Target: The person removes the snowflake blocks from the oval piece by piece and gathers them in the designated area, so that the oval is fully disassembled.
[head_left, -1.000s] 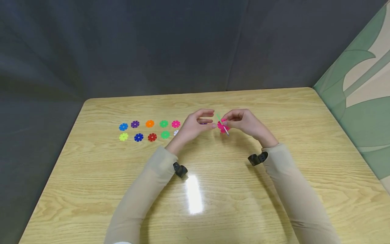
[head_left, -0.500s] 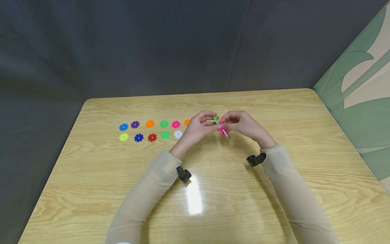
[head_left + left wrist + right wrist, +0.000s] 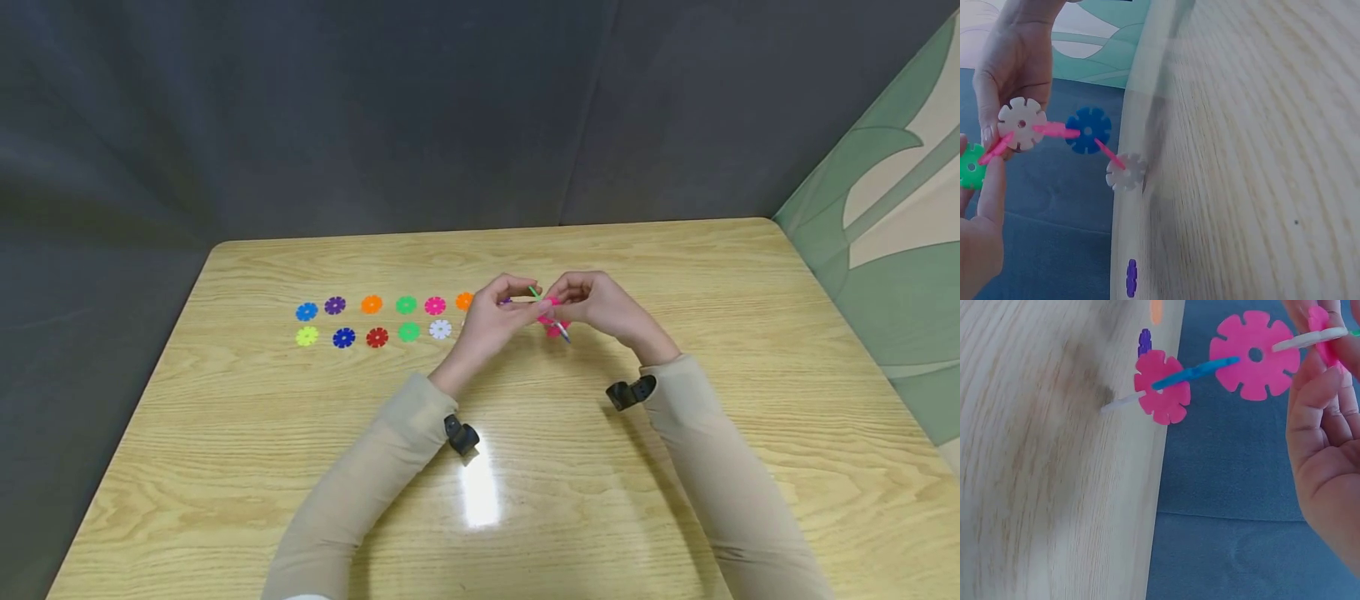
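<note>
Pinches a green disc (image 3: 972,178) between thumb and finger of the left hand (image 3: 491,321). Grips the upper end of a chain (image 3: 1194,373) with the right hand (image 3: 611,312), fingertips apparently on the upper pink disc (image 3: 999,148), beside the green one. Looks like joining green to pink; cannot tell whether fully seated. Best to match notch to notch, keep both discs square to each other, press straight along the slots with fingers close to the join. Worth steadying the hanging length, to avoid twisting lower joints loose.

Down from the upper pink: white disc (image 3: 1022,114), pink, blue disc (image 3: 1088,119), pink, lowest white disc (image 3: 1125,178), each crosswise to its neighbour. Hangs aslant above the table (image 3: 562,467); cannot tell whether touching at the bottom. Thin, flat, seemingly smooth plastic; rims slotted into blunt petals, holes at centre.

Farther left, loose discs of like shape, lying flat: back row (image 3: 402,305), front row (image 3: 377,337). Pale, streaky wood grain underneath, glossy in patches. Beyond, dark cloth (image 3: 375,125), softly creased.
</note>
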Tool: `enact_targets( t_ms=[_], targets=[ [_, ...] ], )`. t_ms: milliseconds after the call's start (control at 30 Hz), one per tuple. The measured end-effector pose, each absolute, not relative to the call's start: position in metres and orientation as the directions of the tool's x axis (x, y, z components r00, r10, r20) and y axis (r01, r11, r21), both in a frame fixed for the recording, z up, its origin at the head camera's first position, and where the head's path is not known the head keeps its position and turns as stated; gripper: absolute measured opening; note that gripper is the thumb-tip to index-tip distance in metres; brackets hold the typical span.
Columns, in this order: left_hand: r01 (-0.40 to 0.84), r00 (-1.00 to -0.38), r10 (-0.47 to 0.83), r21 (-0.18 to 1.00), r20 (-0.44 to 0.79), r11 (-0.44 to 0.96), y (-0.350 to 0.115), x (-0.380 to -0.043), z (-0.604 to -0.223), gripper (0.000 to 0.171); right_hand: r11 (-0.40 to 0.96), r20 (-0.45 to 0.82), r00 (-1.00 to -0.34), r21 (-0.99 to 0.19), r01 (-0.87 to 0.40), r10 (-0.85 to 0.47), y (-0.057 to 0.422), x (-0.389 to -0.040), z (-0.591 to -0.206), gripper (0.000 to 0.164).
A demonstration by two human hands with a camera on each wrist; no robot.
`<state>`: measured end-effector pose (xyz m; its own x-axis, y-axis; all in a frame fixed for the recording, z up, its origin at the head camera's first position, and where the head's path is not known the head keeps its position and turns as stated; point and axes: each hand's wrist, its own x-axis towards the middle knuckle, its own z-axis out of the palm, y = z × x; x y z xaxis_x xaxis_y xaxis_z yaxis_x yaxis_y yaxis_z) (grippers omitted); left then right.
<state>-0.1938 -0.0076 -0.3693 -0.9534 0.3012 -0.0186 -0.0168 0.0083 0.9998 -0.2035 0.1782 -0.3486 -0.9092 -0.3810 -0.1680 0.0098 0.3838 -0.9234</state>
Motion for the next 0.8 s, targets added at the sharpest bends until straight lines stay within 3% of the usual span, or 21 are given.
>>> enact_targets(
  t_ms=[400,800],
  targets=[
    [-0.023,-0.944,0.33,0.999,-0.006,-0.049,-0.0061,-0.1913,-0.3733,0.034,0.368,-0.163,-0.913,-0.93,0.015,-0.375,0.1802,-0.2015,-0.3434,0.018],
    [-0.098,-0.954,0.299,0.975,-0.034,-0.201,-0.0064,-0.1945,-0.378,0.035,0.361,-0.131,-0.93,-0.933,-0.002,-0.345,0.1764,-0.2004,-0.3468,0.018]
  ],
)
